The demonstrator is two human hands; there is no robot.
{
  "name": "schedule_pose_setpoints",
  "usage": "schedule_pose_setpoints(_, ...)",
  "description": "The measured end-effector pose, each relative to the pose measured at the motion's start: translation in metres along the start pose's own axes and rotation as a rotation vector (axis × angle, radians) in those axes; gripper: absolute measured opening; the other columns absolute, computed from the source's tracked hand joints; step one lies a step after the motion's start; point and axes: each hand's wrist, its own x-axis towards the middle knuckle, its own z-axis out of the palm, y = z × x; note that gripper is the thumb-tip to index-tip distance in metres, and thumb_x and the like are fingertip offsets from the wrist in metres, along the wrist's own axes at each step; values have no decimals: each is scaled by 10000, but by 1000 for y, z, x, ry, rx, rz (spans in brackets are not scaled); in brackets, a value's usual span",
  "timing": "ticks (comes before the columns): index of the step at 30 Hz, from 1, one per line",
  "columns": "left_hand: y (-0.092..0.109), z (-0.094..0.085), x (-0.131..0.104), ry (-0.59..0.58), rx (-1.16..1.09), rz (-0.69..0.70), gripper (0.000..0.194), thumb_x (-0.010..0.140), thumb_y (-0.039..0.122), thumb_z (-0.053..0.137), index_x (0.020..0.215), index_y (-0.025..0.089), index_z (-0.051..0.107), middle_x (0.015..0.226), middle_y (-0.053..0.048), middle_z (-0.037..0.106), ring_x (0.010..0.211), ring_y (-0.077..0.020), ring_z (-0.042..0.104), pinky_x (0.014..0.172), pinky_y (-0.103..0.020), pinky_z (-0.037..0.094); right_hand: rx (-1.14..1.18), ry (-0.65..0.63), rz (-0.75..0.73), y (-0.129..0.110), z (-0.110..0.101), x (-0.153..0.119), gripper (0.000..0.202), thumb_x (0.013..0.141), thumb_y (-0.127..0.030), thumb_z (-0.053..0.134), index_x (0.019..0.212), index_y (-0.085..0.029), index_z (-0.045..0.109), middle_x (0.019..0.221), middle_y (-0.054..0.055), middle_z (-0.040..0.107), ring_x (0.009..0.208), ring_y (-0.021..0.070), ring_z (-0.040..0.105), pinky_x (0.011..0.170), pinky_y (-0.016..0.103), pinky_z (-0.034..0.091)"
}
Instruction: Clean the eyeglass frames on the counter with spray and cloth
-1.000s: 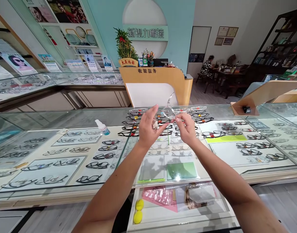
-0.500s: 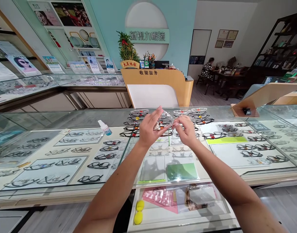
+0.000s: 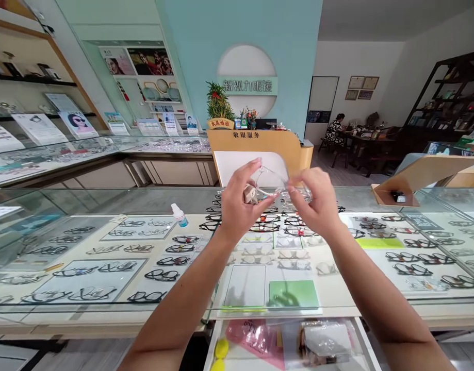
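Note:
A pair of clear-framed glasses [image 3: 271,179] is held up above the glass counter, between both hands. My left hand [image 3: 239,203] grips one side of the frame with thumb and fingertips. A crumpled whitish cloth or tissue [image 3: 250,194] is tucked in its palm. On the other side, my right hand [image 3: 316,198] pinches the glasses near a hinge or temple; its fingertips are slightly blurred. Below the hands, rows of dark-framed glasses [image 3: 265,226] stand on the counter, partly hidden by the hands.
A small spray bottle [image 3: 179,215] stands on the counter to the left. In front is an open drawer [image 3: 366,340] with a pink bag [image 3: 256,342] and yellow objects [image 3: 221,349]. A wooden stand [image 3: 391,193] is at right. A person [image 3: 334,130] sits far back.
The view has tilted upward, so the counter appears lower. My hands are higher over the counter with the glasses, and my right hand has moved a little right, its fingers shifted on the frame.

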Motion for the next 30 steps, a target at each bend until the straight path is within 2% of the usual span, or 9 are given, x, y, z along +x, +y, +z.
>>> schedule_pose_setpoints(2,16,2,16,72,-10,51,829,723,488,1047,1449,302,693,1656,-97,587,1459,-403,585,1131,-490,582,12,128,-6,-12,-18,18,178,1073,-380,622,1210,-286,685,1186,85,765,1134,311,686,999,529,520)
schedule_pose_setpoints(4,30,3,29,178,6,113,831,732,509,1042,1444,302,666,1647,-85,574,1480,-403,570,1136,-507,586,10,193,-6,-24,-32,29,357,1054,-447,683,1380,-309,643,1340,101,718,1249,336,665,1056,578,538)
schedule_pose_setpoints(8,45,5,44,347,116,263,812,730,528,1042,1393,304,633,1571,-84,605,1402,-373,627,1063,-511,628,31,186,35,-37,-46,34,613,1000,-489,777,1546,-342,540,1506,114,661,1358,360,650,1106,628,561)
schedule_pose_setpoints(12,43,5,47,423,237,365,754,737,539,1031,1330,312,625,1454,-81,659,1279,-330,692,933,-484,670,8,186,76,-37,-44,30,733,934,-472,852,1575,-364,514,1563,115,646,1386,374,652,1113,626,589)
schedule_pose_setpoints(18,33,3,48,418,283,336,707,771,524,1012,1325,295,637,1345,-80,681,1135,-282,737,879,-441,679,-6,238,130,-30,-32,32,583,983,-454,803,1523,-373,597,1501,90,707,1315,351,710,1102,583,613)
schedule_pose_setpoints(24,28,-2,50,373,249,250,692,763,491,1029,1322,307,665,1304,-80,702,1223,-301,711,980,-465,658,-51,243,129,-27,-23,34,552,980,-430,804,1505,-368,646,1437,86,741,1241,337,740,1066,568,636)
schedule_pose_setpoints(30,27,-12,58,291,188,216,667,715,578,1032,1252,266,790,1180,-64,821,1063,-273,782,923,-452,667,-12,283,151,-19,-24,34,525,972,-414,816,1479,-363,690,1390,79,758,1218,331,744,1060,561,638)
